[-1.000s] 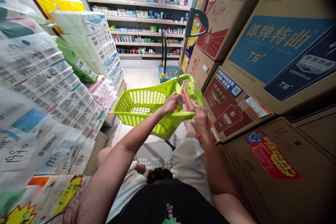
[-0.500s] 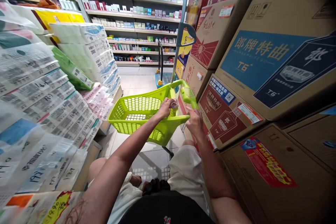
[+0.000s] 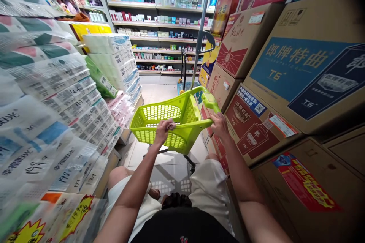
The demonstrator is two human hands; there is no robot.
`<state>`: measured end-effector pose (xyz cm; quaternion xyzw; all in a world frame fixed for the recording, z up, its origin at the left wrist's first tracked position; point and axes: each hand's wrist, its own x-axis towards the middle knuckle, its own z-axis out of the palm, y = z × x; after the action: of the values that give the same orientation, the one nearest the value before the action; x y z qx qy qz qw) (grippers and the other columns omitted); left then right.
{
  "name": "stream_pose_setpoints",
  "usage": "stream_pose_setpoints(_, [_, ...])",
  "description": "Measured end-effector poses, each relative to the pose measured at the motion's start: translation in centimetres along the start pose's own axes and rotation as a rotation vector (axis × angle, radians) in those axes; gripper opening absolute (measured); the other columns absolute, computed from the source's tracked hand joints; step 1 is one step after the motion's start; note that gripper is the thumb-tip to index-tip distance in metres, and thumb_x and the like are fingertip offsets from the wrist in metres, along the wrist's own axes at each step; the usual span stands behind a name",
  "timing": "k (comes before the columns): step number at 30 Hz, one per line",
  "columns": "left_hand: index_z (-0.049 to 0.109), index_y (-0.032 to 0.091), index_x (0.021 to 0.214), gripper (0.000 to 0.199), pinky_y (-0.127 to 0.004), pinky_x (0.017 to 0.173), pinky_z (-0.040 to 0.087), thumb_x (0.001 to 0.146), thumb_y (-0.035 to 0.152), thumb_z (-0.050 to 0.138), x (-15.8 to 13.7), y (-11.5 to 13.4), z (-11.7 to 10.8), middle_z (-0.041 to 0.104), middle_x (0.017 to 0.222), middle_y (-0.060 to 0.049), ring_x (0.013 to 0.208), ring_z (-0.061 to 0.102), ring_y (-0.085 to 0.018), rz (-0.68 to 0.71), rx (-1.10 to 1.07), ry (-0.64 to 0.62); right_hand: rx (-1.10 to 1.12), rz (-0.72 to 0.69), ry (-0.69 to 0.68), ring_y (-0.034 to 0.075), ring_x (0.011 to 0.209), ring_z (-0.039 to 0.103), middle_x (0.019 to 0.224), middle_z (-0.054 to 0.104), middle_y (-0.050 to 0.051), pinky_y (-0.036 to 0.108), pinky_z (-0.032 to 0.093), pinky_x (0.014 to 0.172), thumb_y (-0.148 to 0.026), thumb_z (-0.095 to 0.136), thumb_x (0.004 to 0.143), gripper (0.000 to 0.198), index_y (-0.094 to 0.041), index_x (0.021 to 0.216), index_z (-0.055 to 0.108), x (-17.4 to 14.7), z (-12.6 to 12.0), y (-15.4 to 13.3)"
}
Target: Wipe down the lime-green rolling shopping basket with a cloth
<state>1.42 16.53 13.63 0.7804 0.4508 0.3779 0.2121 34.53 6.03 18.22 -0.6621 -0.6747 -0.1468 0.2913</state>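
Note:
A lime-green plastic shopping cart (image 3: 188,134) with perforated sides stands in front of me, turned at an angle. My left hand (image 3: 162,131) is closed round a small crumpled pinkish cloth (image 3: 171,124) at the cart's near side rim. Part of the cloth is hidden by the fingers. At the near corner of the cart, my right hand (image 3: 219,124) grips the end of the green handle (image 3: 209,101). No goods show inside the basket part from here.
Stacked paper packs (image 3: 71,83) line the left side. Cardboard cartons (image 3: 302,64) rise close on the right. Beyond the cart stand a metal pole (image 3: 203,19) and a hand truck (image 3: 184,66). Shelves (image 3: 159,40) of small goods cross the back. Pale floor tiles (image 3: 156,87) lie between.
My left hand has moved with the cloth, left and down along the cart's near rim. The right hand has closed round the handle end. The view has shifted left.

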Motion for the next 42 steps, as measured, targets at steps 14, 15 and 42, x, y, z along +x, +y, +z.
stream_pose_setpoints(14, [0.074,0.023,0.113,0.044,-0.04,0.105,0.052,0.082,-0.001,0.053,-2.0,1.6,4.6,0.06,0.124,-0.012,0.118,0.061,-0.027,0.004,0.027,0.138,-0.215,-0.03,-0.15,0.032,0.118,0.051,0.114,0.067,0.015,0.05,0.021,0.123,-0.011,0.06,0.075,0.048,-0.016,0.121,0.07,2.8,4.4,-3.0])
stream_pose_setpoints(15, [0.074,0.023,0.113,0.045,-0.041,0.105,0.052,0.082,-0.002,0.052,-2.1,1.1,4.5,0.06,0.125,-0.012,0.118,0.06,-0.028,-0.007,0.051,0.156,-0.224,-0.044,-0.148,0.032,0.121,0.05,0.117,0.066,0.015,0.049,0.019,0.124,-0.012,0.06,0.075,0.05,-0.017,0.124,0.068,2.7,4.8,-3.2])
stream_pose_setpoints(42, [0.074,0.024,0.12,0.046,-0.031,0.088,0.053,0.087,0.002,0.05,-5.8,-4.6,-3.7,0.071,0.112,-0.007,0.094,0.067,-0.021,-0.16,0.247,-0.072,-0.068,-0.064,-0.555,0.028,0.157,0.021,0.156,0.046,0.016,0.047,0.003,0.133,-0.012,0.057,0.081,0.064,-0.014,0.145,0.051,0.4,11.9,-12.6])
